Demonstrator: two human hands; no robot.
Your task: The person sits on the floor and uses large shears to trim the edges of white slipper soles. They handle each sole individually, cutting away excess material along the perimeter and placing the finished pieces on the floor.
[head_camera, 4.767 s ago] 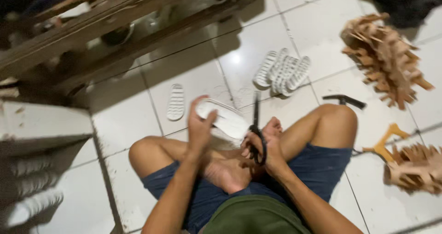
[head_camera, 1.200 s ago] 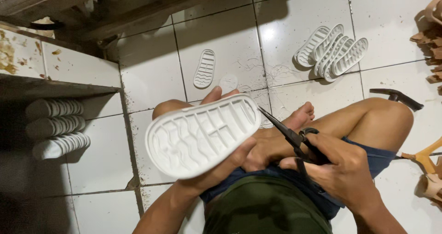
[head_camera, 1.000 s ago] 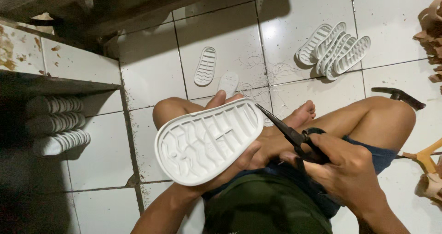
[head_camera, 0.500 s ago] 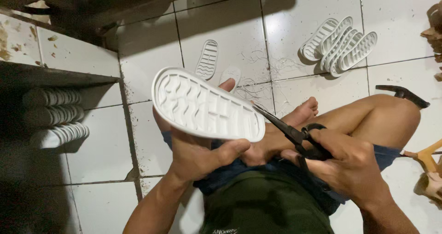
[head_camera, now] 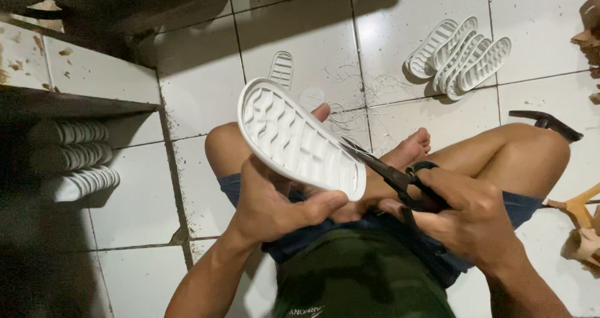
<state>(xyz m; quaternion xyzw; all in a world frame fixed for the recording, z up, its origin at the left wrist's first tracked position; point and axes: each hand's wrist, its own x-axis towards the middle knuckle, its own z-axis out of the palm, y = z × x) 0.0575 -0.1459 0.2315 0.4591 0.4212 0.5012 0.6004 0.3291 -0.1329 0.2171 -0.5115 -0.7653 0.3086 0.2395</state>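
Note:
My left hand grips a white rubber shoe sole from below, tread side facing up and tilted, toe end toward the upper left. My right hand holds black scissors by the handles, the blades meeting the sole's right edge. I sit cross-legged on the white tiled floor, with both hands above my lap.
A fanned stack of white soles lies on the floor at upper right, and a single small sole lies ahead of my knee. A shelf at left holds rows of white soles. A hammer and wooden pieces lie at right.
My left hand has turned the sole from flat and facing me to tilted, toe swinging up and left. The scissors have stayed at its right edge.

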